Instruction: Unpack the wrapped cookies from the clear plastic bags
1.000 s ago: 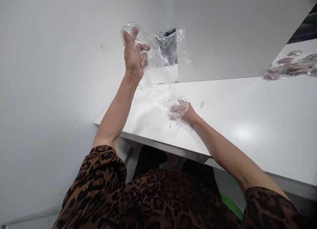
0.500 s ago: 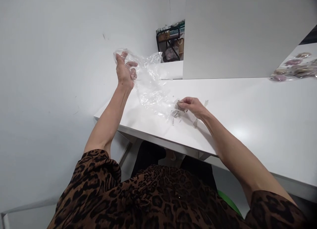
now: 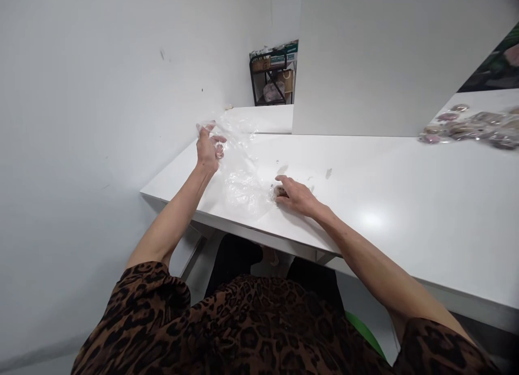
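Observation:
A crumpled clear plastic bag [image 3: 242,194] hangs from my left hand [image 3: 208,149] and spreads down onto the white table. The fingers of that hand are curled and show partly through the film. At the bag's right end, my right hand [image 3: 299,195] is low on the table, its thumb and fingers around a small grey-brown piece [image 3: 279,192]. The hand covers most of this piece, so its kind cannot be made out. Thin greyish flakes [image 3: 283,169] lie on the table just beyond my right hand.
The white table [image 3: 385,186] meets a wall at the left. A tall pale panel [image 3: 357,61] rises at its back edge. Several wrapped brown and pink pieces [image 3: 472,127] lie at the far right. Behind stands a black shelf rack [image 3: 270,75] with packages.
My left hand has come lower with the bag, which now rests more on the table. My right hand has moved left and nearer to me, and its fingers have spread around the small piece.

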A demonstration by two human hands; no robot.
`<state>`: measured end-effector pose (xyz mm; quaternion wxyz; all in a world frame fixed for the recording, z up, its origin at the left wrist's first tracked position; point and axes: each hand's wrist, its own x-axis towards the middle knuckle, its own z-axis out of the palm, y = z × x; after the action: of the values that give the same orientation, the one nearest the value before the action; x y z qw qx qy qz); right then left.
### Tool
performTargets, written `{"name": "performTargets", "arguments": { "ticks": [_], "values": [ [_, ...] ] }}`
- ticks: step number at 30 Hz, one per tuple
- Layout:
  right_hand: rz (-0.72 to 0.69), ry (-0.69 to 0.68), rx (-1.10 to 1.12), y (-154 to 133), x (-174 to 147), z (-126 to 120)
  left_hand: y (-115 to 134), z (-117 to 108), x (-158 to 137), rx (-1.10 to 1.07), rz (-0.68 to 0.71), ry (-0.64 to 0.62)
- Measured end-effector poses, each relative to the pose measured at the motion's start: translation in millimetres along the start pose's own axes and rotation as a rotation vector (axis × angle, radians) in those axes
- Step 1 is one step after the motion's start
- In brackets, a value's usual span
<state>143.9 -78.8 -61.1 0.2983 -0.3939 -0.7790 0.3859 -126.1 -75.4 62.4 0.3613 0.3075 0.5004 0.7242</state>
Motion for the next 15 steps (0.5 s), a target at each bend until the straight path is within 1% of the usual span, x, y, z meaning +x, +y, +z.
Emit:
{"name": "performTargets", "arguments": {
  "ticks": [2, 4, 5, 6, 7, 8, 9, 11, 12, 14, 15],
  "values": [
    [0.043, 0.013, 0.030, 0.0, -9.6, -5.5, -10.2, -3.2, -1.3, 0.005, -0.030, -0.005],
    [0.127, -0.002, 0.098, 3.6, -22.7, -14.7, -17.4, -5.9, -3.6, 0.006, -0.049, 0.004],
    [0.200, -0.001, 0.193, 7.3, -30.1, -21.1, -19.8, -7.4, -5.1, 0.005, -0.056, 0.008],
    [0.290, 0.031, 0.321, 12.5, -37.7, -29.0, -21.6, -9.0, -6.7, 0.003, -0.062, 0.008],
    [0.386, 0.094, 0.456, 19.3, -44.8, -38.8, -23.0, -10.7, -8.4, 0.003, -0.071, 0.003],
    [0.475, 0.179, 0.579, 27.6, -50.6, -50.9, -24.1, -12.6, -10.1, 0.005, -0.080, -0.002],
    [0.543, 0.295, 0.650, 37.3, -54.6, -65.7, -25.1, -14.5, -11.7, 0.010, -0.091, -0.008],
    [0.614, 0.486, 0.645, 59.8, -55.3, -104.5, -27.7, -18.0, -14.4, 0.024, -0.106, -0.019],
    [0.640, 0.583, 0.626, 71.5, -51.9, -128.4, -29.5, -19.5, -15.4, 0.034, -0.111, -0.025],
    [0.744, 0.910, 0.559, 93.5, -39.0, -182.6, -34.2, -21.4, -16.9, 0.054, -0.116, -0.038],
    [0.746, 1.008, 0.533, 103.0, -30.9, -210.8, -37.0, -21.8, -17.4, 0.065, -0.117, -0.044]
  ]
}}
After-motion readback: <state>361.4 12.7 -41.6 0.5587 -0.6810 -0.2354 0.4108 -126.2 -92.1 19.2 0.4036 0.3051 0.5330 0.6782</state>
